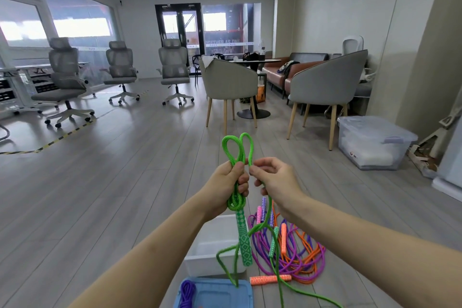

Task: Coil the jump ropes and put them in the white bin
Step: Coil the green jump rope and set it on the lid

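Observation:
My left hand [228, 184] grips a green jump rope [237, 150], with two loops sticking up above the fist and a green patterned handle [243, 240] hanging below it. My right hand [273, 180] pinches the same rope just right of the loops, and the slack trails down to the floor. The white bin [215, 247] stands on the floor below my left forearm. To its right lies a tangle of purple and orange ropes [297, 255] with an orange handle [270, 279] in front. The second green handle [273, 242] dangles over that pile.
A blue bin [225, 294] with a coiled purple rope [187, 294] sits at the bottom edge. A clear lidded storage box [372, 142] stands at right. Grey armchairs [230, 82] and office chairs [65, 77] fill the back of the room.

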The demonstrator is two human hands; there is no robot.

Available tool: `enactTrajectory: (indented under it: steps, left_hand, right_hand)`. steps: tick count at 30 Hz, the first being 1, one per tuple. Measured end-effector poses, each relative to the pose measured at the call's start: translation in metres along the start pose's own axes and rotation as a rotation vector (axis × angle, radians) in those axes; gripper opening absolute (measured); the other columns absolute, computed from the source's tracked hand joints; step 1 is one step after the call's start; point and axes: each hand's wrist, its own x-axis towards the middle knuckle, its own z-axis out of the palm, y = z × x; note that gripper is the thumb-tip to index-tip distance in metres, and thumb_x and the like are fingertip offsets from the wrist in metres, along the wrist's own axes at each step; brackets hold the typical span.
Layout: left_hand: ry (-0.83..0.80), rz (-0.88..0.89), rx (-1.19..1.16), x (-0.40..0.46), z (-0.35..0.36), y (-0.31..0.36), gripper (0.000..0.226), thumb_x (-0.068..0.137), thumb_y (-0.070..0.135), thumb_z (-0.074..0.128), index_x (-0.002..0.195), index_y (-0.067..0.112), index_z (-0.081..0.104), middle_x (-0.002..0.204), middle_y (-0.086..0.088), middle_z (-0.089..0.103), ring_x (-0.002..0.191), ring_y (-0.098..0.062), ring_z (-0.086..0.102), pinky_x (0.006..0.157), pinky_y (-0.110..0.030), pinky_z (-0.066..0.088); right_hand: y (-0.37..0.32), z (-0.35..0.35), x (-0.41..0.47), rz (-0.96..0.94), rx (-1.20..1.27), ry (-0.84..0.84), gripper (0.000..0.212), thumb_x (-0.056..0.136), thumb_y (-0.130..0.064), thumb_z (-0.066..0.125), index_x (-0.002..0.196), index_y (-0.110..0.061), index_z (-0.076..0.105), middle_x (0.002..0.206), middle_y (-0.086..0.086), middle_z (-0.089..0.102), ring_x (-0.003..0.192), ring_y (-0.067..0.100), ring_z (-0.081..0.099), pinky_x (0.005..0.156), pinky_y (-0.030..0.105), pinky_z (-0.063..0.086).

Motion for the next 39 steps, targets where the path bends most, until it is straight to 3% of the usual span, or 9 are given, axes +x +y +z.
enactTrajectory:
  steps: [2,9,15,23,27,30,32,35,39]
  left_hand:
    - [-0.018,-0.001,-0.006,-0.001,0.001,0.000,0.033,0.113,0.021,0.034,0.132,0.000,0.051,0.067,0.003,0.043,0.056,-0.011,0.040,0.061,-0.027,0.042]
    - [-0.009,0.011,0.029,-0.002,0.001,-0.002,0.025,0.113,0.021,0.034,0.118,0.008,0.054,0.067,0.003,0.043,0.057,-0.011,0.041,0.061,-0.028,0.042]
    - [0.157,0.078,0.239,-0.004,0.007,-0.007,0.024,0.112,0.022,0.035,0.111,0.007,0.054,0.065,0.005,0.045,0.056,-0.011,0.043,0.060,-0.028,0.042]
    - [0.283,0.083,0.337,0.001,0.006,-0.012,0.026,0.112,0.026,0.034,0.105,0.011,0.053,0.072,-0.002,0.049,0.059,-0.012,0.045,0.057,-0.026,0.041]
    - [0.226,0.105,0.293,0.000,0.005,-0.010,0.027,0.112,0.027,0.034,0.115,0.010,0.055,0.069,0.002,0.049,0.058,-0.010,0.047,0.058,-0.024,0.044]
    - [0.200,0.103,0.274,-0.001,0.005,-0.010,0.029,0.112,0.029,0.034,0.122,0.011,0.055,0.067,0.003,0.050,0.059,-0.009,0.048,0.059,-0.025,0.044]
    - [0.197,0.096,0.277,-0.001,0.005,-0.011,0.030,0.112,0.030,0.034,0.122,0.012,0.055,0.065,0.003,0.050,0.058,-0.011,0.048,0.060,-0.028,0.043]
    - [0.180,0.092,0.251,-0.001,0.005,-0.011,0.030,0.112,0.030,0.034,0.122,0.011,0.055,0.063,0.003,0.049,0.059,-0.012,0.047,0.062,-0.032,0.042]
    - [0.161,0.104,0.230,0.000,0.005,-0.010,0.029,0.112,0.028,0.035,0.122,0.010,0.055,0.073,0.000,0.050,0.060,-0.011,0.046,0.061,-0.030,0.042]
  right_hand:
    - [0.001,0.003,-0.001,-0.011,0.011,-0.025,0.007,0.095,-0.009,0.070,0.100,-0.014,0.072,0.078,0.003,0.070,0.068,0.014,0.059,0.053,0.027,0.043]
    - [0.000,0.005,-0.002,-0.010,-0.060,-0.120,0.035,0.097,0.000,0.057,0.102,-0.028,0.076,0.080,0.007,0.065,0.074,0.016,0.054,0.058,0.028,0.043]
    - [-0.005,0.001,-0.004,0.006,-0.038,-0.085,0.011,0.094,-0.005,0.070,0.104,-0.001,0.066,0.081,0.017,0.067,0.066,0.018,0.062,0.054,0.029,0.049]
    - [-0.007,-0.002,-0.008,0.012,-0.196,-0.176,0.011,0.097,-0.010,0.067,0.107,-0.011,0.073,0.069,0.000,0.065,0.060,0.013,0.053,0.054,0.025,0.043]
    - [-0.007,-0.004,-0.004,-0.079,-0.329,-0.146,0.012,0.097,-0.014,0.068,0.104,-0.020,0.077,0.083,-0.006,0.071,0.073,0.004,0.062,0.068,0.021,0.047]
    - [-0.008,-0.005,0.000,-0.122,-0.374,-0.133,0.014,0.096,-0.014,0.068,0.102,-0.024,0.077,0.092,-0.004,0.075,0.092,0.011,0.069,0.086,0.028,0.056]
    - [-0.008,-0.007,0.001,-0.138,-0.409,-0.134,0.016,0.097,-0.015,0.067,0.102,-0.025,0.077,0.094,-0.004,0.076,0.094,0.013,0.070,0.091,0.032,0.058]
    - [-0.006,-0.007,0.001,-0.169,-0.473,-0.136,0.020,0.097,-0.016,0.062,0.105,-0.027,0.078,0.091,0.000,0.076,0.086,0.018,0.070,0.084,0.038,0.058]
    - [-0.008,-0.007,-0.002,-0.209,-0.553,-0.177,0.029,0.099,-0.014,0.055,0.099,-0.035,0.076,0.082,0.006,0.073,0.061,0.007,0.054,0.062,0.029,0.046]
